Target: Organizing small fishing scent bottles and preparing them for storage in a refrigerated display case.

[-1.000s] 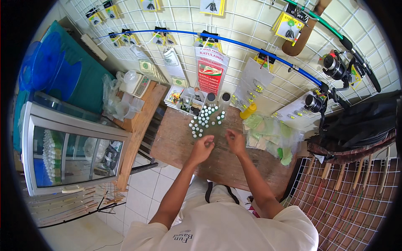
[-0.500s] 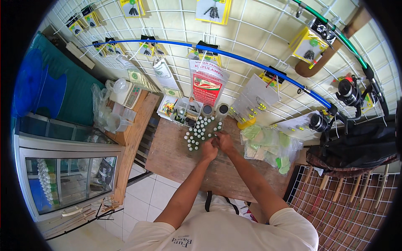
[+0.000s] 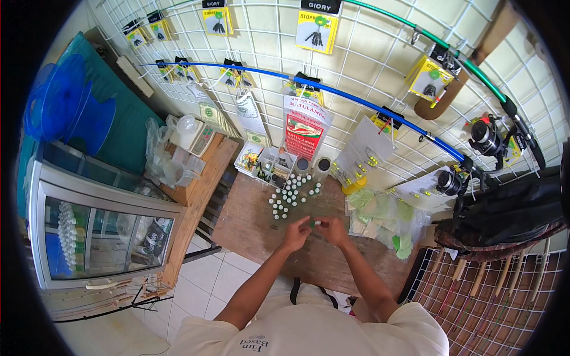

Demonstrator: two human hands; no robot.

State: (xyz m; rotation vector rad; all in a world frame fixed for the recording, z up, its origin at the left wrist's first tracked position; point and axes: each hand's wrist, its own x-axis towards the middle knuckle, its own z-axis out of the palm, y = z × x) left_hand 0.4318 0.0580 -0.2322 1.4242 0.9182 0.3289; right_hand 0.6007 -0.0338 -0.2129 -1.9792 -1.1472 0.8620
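Observation:
Low over the brown wooden table, my left hand [image 3: 296, 234] and my right hand [image 3: 331, 230] meet at a small greenish bottle with a white cap [image 3: 318, 223]. My left fingers close on its greenish body, while the right fingertips pinch by the cap; the fingers partly cover it. Just beyond my hands, several small bottles with white caps [image 3: 291, 197] stand in a cluster, with a few more [image 3: 316, 188] a little to the right. Two clear cylinders with dark tops [image 3: 303, 165] stand behind them.
A white divided box [image 3: 255, 163] with small tackle stands at the table's back left. Green and clear plastic packets [image 3: 386, 216] lie on the right, near a yellow-based container [image 3: 354, 186]. Blue fishing rod [image 3: 344, 89] crosses the wall grid; a glass cabinet [image 3: 107, 231] stands left.
My hands have drawn back from the bottle cluster toward my body and spread slightly, bringing the small bottle between them into sight. The whole view has shifted a little.

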